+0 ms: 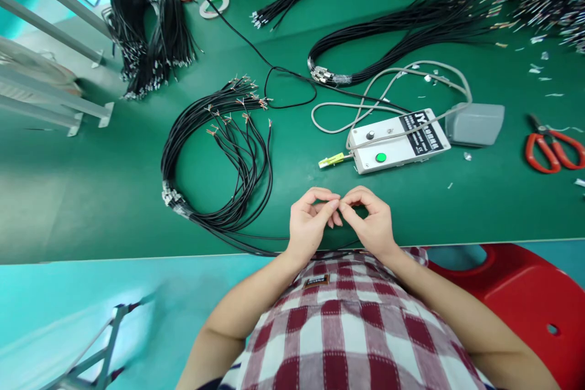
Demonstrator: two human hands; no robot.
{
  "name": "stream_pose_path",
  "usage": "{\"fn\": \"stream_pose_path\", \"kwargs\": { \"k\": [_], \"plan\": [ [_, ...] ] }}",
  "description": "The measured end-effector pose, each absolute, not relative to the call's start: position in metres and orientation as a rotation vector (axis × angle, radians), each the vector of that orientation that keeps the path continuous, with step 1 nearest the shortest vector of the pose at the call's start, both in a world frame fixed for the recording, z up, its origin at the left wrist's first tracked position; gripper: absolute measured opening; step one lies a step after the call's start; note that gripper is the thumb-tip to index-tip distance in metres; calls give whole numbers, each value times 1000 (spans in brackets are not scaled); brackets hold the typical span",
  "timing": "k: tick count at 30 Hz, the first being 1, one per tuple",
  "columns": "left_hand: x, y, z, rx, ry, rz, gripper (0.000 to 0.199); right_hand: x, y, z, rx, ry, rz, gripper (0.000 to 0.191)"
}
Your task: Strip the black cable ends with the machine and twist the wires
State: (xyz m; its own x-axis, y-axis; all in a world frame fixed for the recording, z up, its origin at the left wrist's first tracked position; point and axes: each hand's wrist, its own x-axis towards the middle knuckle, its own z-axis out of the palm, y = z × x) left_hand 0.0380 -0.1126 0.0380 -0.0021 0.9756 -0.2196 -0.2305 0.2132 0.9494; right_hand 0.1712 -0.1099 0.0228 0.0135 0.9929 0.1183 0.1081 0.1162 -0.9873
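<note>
Near the table's front edge, my left hand [311, 217] and my right hand [371, 219] meet at the fingertips, each closed in a pinch. A thin black cable seems to be between them; its tip is too small and covered to make out. Dark cable strands [260, 251] run from the coiled black cable bundle [171, 152] on the left to behind my wrists. Clear wrap ties that bundle, and its stripped ends show fine coloured wires. Just beyond my hands lies a white control box [397, 141] with a green button and a yellow-green connector [333, 161].
A grey adapter-like block [475, 125] and red-handled cutters [555, 149] lie to the right. Further cable bundles [150, 36] [347, 42] lie behind, with a tape roll [214, 6]. Metal rails [50, 85] stand left; a red stool [525, 298] is below right.
</note>
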Motion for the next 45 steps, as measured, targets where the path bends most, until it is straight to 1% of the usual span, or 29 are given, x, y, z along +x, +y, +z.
{"fn": "stream_pose_path", "kwargs": {
  "k": [2, 5, 8, 10, 12, 14, 15, 16, 18, 19, 21, 23, 26, 29, 32, 37, 40, 43, 45],
  "plan": [
    [37, -115, 36, 981, 1253, 1165, 18, 173, -109, 22, -1217, -1403, 983, 15],
    [33, -119, 32, 1324, 1374, 1181, 11, 176, -109, 19, -1231, -1525, 894, 14],
    [30, -121, 27, 1522, 1398, 1188, 11, 178, -109, 16, -1239, -1576, 859, 12],
    [29, -119, 24, 1479, 1405, 1169, 12, 180, -107, 14, -1248, -1586, 860, 12],
    [28, -115, 23, 1312, 1403, 1117, 14, 184, -104, 13, -1255, -1622, 882, 11],
    [26, -109, 25, 1097, 1365, 1059, 20, 189, -99, 15, -1259, -1697, 858, 8],
    [25, -106, 27, 1005, 1338, 1037, 25, 192, -97, 16, -1257, -1757, 806, 6],
    [23, -103, 29, 933, 1313, 1020, 30, 194, -95, 18, -1251, -1831, 723, 9],
    [20, -97, 31, 851, 1276, 996, 37, 197, -90, 22, -1214, -2009, 502, 22],
    [18, -95, 32, 832, 1260, 985, 40, 197, -87, 25, -1180, -2102, 393, 26],
    [15, -93, 32, 824, 1236, 949, 43, 195, -83, 29, -1095, -2241, 213, 21],
    [13, -92, 30, 855, 1235, 900, 41, 192, -78, 33, -1012, -2306, 88, 14],
    [8, -93, 29, 1088, 1292, 857, 30, 190, -73, 34, -928, -2352, -8, 13],
    [5, -95, 29, 1525, 1354, 933, 18, 190, -71, 33, -906, -2356, -24, 13],
    [6, -97, 27, 1711, 1345, 954, 16, 189, -73, 29, -943, -2314, -10, 11],
    [10, -101, 20, 1521, 1375, 1008, 16, 188, -75, 23, -1012, -2266, 67, 8],
    [7, -99, 20, 1299, 1349, 1021, 18, 196, -74, 23, -1119, -2197, 192, 8],
    [3, -94, 23, 1097, 1298, 982, 24, 202, -74, 25, -1179, -2102, 346, 4],
    [2, -92, 25, 1022, 1252, 945, 31, 199, -75, 27, -1147, -2078, 465, 16]
  ]
}}
